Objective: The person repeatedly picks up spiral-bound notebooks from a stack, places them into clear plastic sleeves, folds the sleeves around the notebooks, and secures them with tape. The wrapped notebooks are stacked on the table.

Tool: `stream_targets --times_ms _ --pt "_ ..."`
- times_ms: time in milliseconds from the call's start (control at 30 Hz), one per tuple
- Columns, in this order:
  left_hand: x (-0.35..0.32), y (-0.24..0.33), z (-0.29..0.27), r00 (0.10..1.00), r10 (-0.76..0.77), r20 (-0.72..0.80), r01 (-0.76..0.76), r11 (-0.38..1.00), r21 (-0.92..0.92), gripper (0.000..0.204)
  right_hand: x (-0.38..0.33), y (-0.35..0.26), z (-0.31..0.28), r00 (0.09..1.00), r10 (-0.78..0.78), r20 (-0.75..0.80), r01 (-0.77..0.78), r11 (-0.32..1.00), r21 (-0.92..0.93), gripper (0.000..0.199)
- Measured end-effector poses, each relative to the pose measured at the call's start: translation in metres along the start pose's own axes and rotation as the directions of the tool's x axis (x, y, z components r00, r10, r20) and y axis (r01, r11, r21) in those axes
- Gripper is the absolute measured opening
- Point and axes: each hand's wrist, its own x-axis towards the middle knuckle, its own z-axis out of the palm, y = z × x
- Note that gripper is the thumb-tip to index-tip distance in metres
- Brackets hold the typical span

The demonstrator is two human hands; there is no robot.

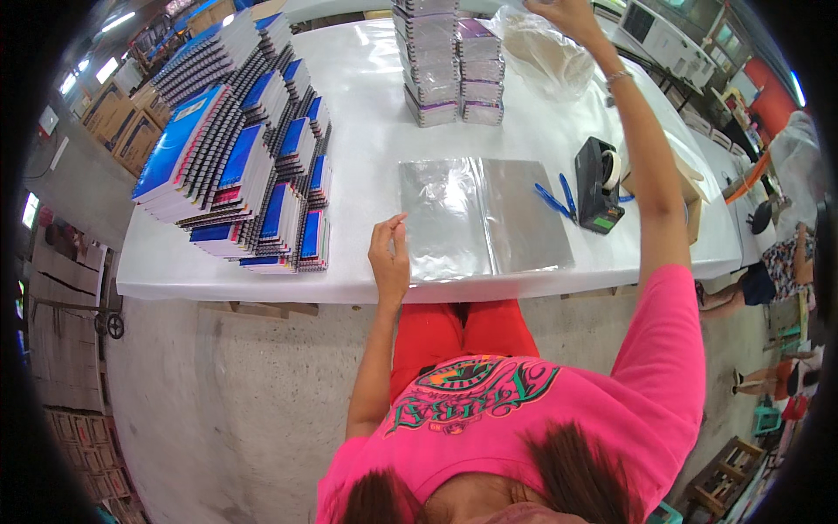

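L hand (388, 260) fingers loosely curled at left edge of clear plastic sleeves (445, 218), lying flat on the counter (365, 236) (can't tell if pinching); R hand (559, 13) out far, by a crumpled clear bag (546, 61), fingers partly cut off, grip can't be told; cutters (552, 203) & tape dispenser (600, 188) right of sleeves; plastic-covered stacks (432, 65) beyond, prob. done; blue-covered spiral notebooks (179, 148) at left, uncovered, prob. still left, approx. the bigger share.

Grey concrete floor (244, 393) beneath a white-topped table (362, 113), bright tube lights (119, 22) toward both upper corners
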Motion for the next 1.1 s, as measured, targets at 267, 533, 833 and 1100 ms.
stream_targets --times_ms 267,533,833,1100 --pt "-0.006 -0.001 0.002 1.0 0.017 0.022 -0.018 0.999 0.047 0.023 -0.039 0.033 0.119 0.992 -0.058 0.114 0.079 0.978 -0.195 0.07" --pt "-0.007 -0.002 0.005 0.997 -0.067 0.05 0.068 0.998 -0.02 0.021 -0.055 0.03 0.118 0.989 -0.047 0.141 0.076 0.974 -0.211 0.074" --pt "-0.009 -0.006 0.005 0.998 -0.042 0.037 0.042 0.999 -0.017 0.02 -0.056 0.02 0.118 0.979 -0.019 0.201 0.065 0.972 -0.225 0.079" --pt "-0.008 -0.002 0.004 0.999 0.022 0.038 -0.022 1.0 -0.015 0.02 -0.057 0.017 0.113 0.966 0.061 0.25 -0.002 0.973 -0.231 0.086"
